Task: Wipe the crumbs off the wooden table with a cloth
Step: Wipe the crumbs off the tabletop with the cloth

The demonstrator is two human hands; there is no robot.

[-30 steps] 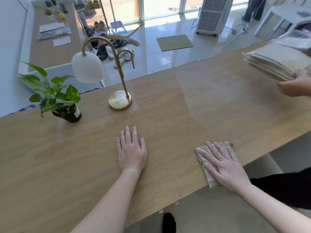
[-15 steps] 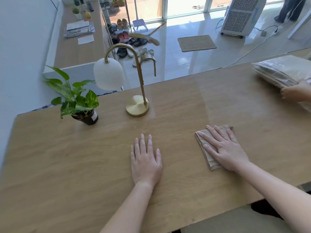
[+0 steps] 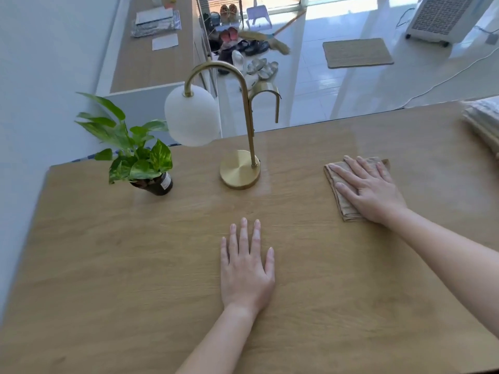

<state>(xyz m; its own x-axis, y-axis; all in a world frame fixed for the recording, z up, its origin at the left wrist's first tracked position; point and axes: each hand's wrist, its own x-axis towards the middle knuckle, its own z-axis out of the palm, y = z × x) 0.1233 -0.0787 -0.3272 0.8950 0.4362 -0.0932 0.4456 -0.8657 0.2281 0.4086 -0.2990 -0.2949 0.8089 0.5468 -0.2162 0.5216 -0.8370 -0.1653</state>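
From the head view, the folded beige cloth (image 3: 340,201) is mostly hidden under the right hand (image 3: 370,190). Only its left strip, a far corner and a near end show, and the layered folds are plainest along that left edge. The cloth lies flat on the light wooden table (image 3: 108,265) at about two o'clock from the middle of the view, well apart from the table's far edge. The right hand presses on it with straight, spread fingers, the palm down and nothing clenched. At six o'clock the left hand (image 3: 247,268) rests flat on bare wood, its fingers straight and holding nothing. Both forearms run out of the picture at the bottom and right. Crumbs cannot be made out against the wood grain. At three o'clock a pale stack of folded sheets (image 3: 483,122) is cut off by the edge, and what it is made of is unclear. A brass arched lamp with a white globe shade (image 3: 239,170) stands at twelve o'clock — left of the cloth and apart from it. A small green plant in a dark pot (image 3: 135,155) stands at ten o'clock.
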